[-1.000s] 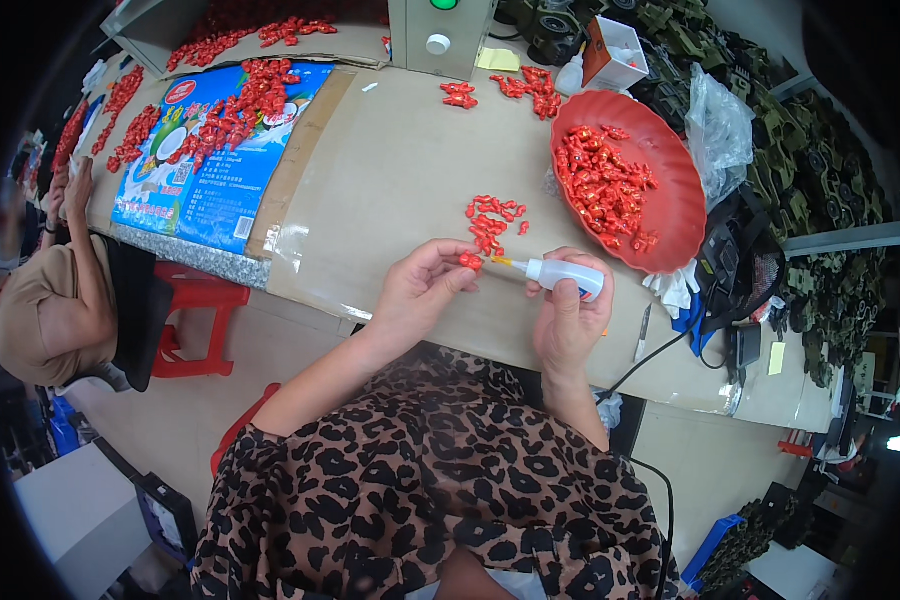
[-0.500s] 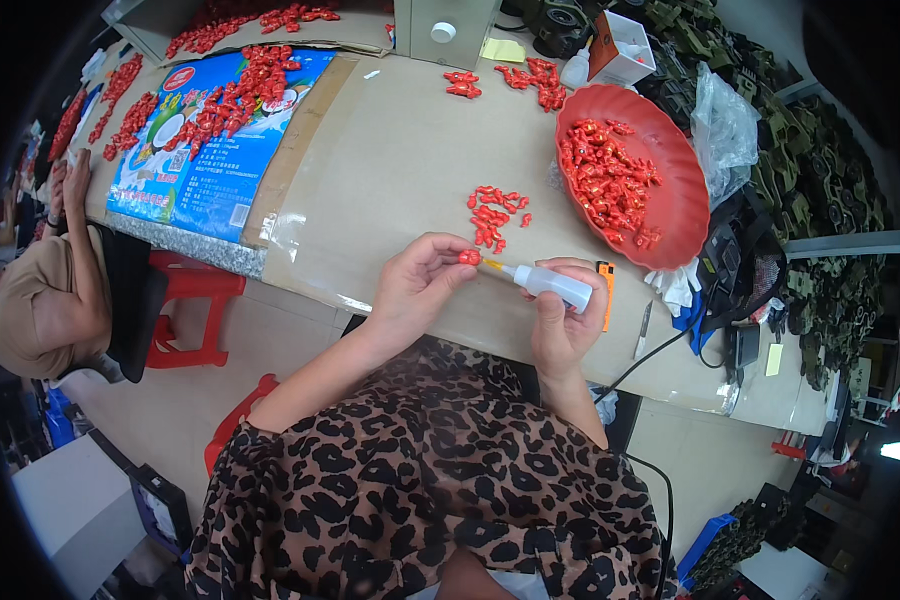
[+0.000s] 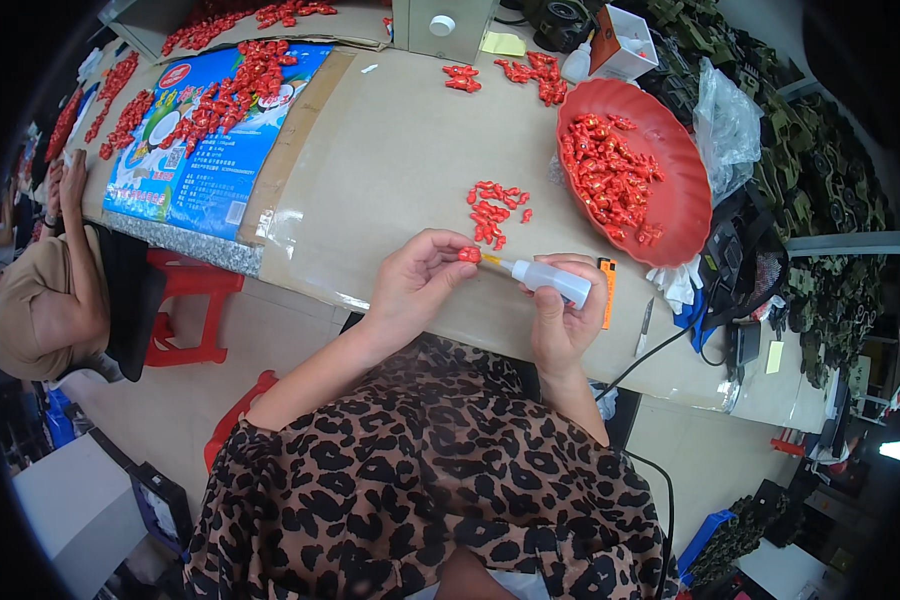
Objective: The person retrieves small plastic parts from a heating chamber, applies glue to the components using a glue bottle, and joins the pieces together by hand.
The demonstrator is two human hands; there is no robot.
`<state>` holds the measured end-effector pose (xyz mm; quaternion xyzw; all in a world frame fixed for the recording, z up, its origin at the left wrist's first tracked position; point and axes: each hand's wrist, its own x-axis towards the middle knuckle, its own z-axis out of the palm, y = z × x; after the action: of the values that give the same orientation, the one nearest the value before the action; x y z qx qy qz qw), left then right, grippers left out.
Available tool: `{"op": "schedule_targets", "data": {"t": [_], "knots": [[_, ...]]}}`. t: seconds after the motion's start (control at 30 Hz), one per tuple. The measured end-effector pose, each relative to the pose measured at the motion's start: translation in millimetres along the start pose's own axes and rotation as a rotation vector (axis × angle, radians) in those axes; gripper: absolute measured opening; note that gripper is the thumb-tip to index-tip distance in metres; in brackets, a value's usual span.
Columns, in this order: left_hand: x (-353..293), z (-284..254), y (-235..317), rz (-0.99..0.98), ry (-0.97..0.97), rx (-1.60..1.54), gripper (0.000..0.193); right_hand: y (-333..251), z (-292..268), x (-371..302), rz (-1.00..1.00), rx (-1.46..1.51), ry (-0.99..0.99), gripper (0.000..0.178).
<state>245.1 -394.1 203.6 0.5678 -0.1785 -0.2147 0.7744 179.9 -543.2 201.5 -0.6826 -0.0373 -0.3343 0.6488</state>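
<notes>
Between thumb and fingers, my left hand (image 3: 425, 278) pinches a small glossy red plastic piece (image 3: 469, 255); its exact kind is too small to make out. My right hand (image 3: 567, 315) is wrapped round a translucent white squeeze bottle (image 3: 552, 283), tilted to the left. The bottle's thin yellowish nozzle (image 3: 497, 261) points at the red piece and reaches it or comes very close. Just beyond my hands lies a small group of loose red parts (image 3: 490, 213). Farther right, a red scalloped bowl (image 3: 685, 190) holds many similar red pieces.
An orange strip-shaped object (image 3: 607, 292) and a knife (image 3: 646, 328) lie right of my right hand. More red pieces cover a blue printed cardboard sheet (image 3: 210, 185) at left. A white box (image 3: 625, 45) stands at the back. A co-worker (image 3: 55, 290) sits at far left.
Both hands keep nearly the same pose, with the nozzle still at the red piece. The view has shifted very slightly.
</notes>
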Motion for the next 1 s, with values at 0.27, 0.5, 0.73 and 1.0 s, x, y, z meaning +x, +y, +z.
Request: {"op": "schedule_targets", "data": {"t": [0.27,0.5,0.73,1.0], "knots": [[-0.6,-0.5,2.0,-0.010,-0.005,0.009,0.018,-3.1,0.7,-0.8,0.061,0.036,-0.016,0.029],[-0.3,-0.3,1.2,0.004,-0.001,0.001,0.018,0.1,0.0,-0.1,0.010,-0.017,0.010,0.028],[0.1,-1.1,-0.3,0.020,0.004,-0.009,0.018,0.2,-0.2,-0.7,0.017,-0.001,0.020,0.027],[0.3,-0.3,1.0,-0.002,0.021,-0.058,0.018,-5.2,2.7,3.9,0.086,0.143,0.069,0.025]]}}
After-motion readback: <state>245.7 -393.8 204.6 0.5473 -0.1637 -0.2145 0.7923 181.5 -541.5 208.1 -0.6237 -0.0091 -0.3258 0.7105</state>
